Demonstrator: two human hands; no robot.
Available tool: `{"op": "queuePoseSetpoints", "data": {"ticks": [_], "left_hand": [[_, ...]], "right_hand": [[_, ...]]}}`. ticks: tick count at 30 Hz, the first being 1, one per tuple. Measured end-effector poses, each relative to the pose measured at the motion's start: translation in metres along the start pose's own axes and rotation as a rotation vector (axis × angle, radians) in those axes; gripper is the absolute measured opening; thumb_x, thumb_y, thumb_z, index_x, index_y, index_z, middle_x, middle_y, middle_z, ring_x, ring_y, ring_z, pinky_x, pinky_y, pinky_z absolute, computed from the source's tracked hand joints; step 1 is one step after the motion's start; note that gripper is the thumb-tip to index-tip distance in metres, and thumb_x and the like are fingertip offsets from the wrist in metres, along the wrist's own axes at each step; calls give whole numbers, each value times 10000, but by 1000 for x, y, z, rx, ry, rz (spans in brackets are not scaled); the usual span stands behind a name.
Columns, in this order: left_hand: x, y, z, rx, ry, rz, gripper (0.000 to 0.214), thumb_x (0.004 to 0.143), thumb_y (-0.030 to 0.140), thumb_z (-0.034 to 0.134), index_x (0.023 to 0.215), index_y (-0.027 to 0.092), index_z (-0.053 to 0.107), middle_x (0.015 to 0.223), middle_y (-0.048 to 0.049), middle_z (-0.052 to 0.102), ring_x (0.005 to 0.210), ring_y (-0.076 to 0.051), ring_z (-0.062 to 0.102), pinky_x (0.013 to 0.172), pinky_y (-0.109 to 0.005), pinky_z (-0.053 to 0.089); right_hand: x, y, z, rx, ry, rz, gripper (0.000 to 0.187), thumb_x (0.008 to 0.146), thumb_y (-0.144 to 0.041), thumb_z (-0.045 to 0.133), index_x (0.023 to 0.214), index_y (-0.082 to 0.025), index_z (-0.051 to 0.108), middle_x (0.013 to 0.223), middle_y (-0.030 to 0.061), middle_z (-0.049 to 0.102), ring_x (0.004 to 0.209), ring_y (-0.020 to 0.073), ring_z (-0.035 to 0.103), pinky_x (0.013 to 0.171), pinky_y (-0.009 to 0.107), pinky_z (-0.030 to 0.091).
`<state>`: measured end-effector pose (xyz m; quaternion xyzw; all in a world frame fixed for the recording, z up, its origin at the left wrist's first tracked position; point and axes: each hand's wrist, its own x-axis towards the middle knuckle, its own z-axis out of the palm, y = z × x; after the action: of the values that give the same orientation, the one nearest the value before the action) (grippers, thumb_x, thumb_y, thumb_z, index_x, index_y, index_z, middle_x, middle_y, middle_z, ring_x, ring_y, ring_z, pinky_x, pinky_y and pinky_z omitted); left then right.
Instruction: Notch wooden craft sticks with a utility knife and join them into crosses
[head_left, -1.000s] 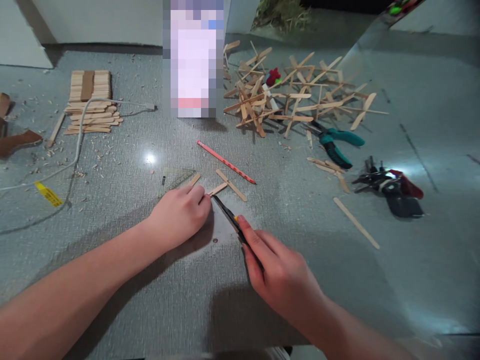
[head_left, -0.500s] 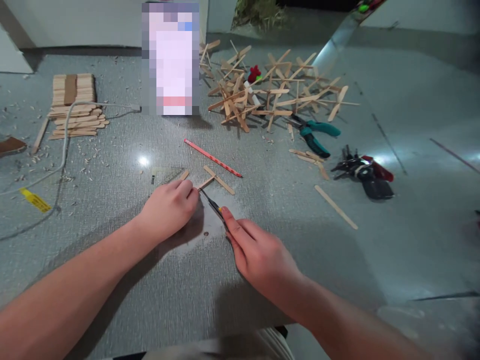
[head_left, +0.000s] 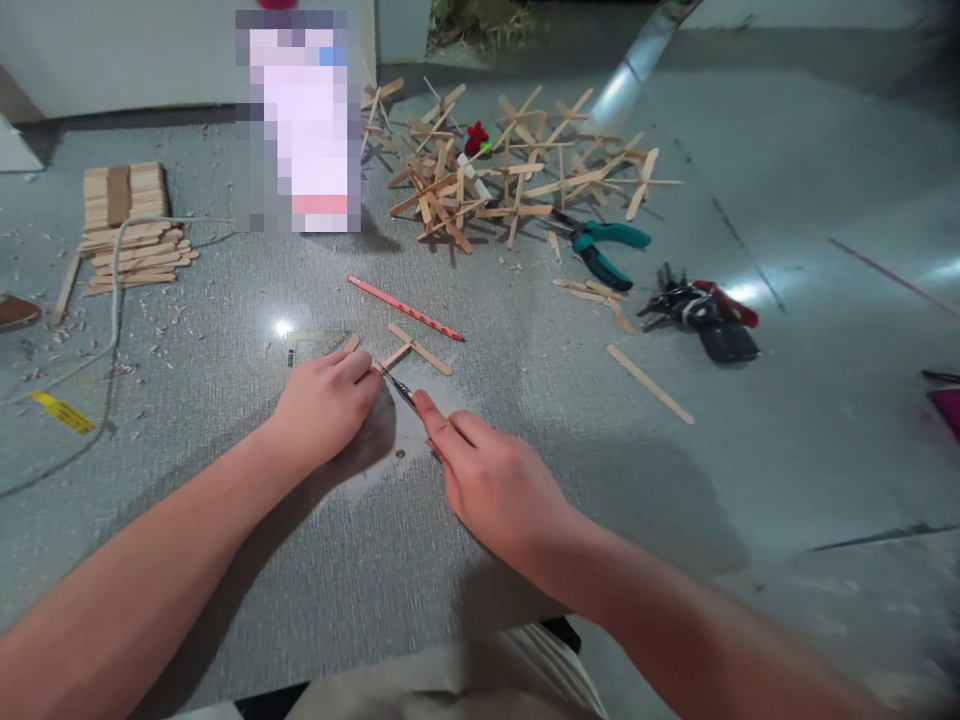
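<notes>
Near the middle of the table, my left hand [head_left: 327, 402] is closed, its fingertips pinching a joined piece of craft sticks [head_left: 421, 350]. One stick lies across the end of another, and my fingers cover part of it. My right hand [head_left: 504, 468] is wrapped round a slim, pointed knife-like tool [head_left: 400, 386] with a dark metal tip and a bit of yellow. Its tip meets the stick right beside my left fingertips. A clear ruler-like set square [head_left: 319, 342] lies partly behind my left hand. Just beyond the sticks is a red pencil [head_left: 405, 308].
Crossed-stick assemblies [head_left: 517, 180] are heaped at the back. Teal-handled pliers [head_left: 604, 250], a bunch of keys [head_left: 701, 310] and a loose craft stick [head_left: 649, 384] lie to the right. At left are a bundle of craft sticks [head_left: 146, 190], a cable [head_left: 117, 290] and wood shavings.
The camera view has shifted, so most things appear farther left. My hands keep hold of the stick piece and the tool, whose tip stays close to my left fingertips.
</notes>
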<state>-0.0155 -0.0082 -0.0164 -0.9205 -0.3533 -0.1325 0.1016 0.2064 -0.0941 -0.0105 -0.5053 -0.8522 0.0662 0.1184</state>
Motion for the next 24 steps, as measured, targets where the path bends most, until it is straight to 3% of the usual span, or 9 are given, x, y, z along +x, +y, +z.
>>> {"op": "queuePoseSetpoints", "data": {"ticks": [13,24], "left_hand": [[-1,-3,4,29,-15,2,292,942,126,452,691,174,595,693,-27,567,593,-148,499,533,-299,339],[3,-7,4,-46,1,5,325,964,166,442,668,178,575,681,-22,556,594,-154,477,538,-311,323]], "right_hand": [[-9,1,-2,18,-6,5,553,965,-57,438,1510,-131,489,798,33,608,575,130,481,527,279,369],[5,1,-3,14,-44,-16,554,969,-54,384,1517,-89,458,820,39,615,595,143,486,557,282,415]]}}
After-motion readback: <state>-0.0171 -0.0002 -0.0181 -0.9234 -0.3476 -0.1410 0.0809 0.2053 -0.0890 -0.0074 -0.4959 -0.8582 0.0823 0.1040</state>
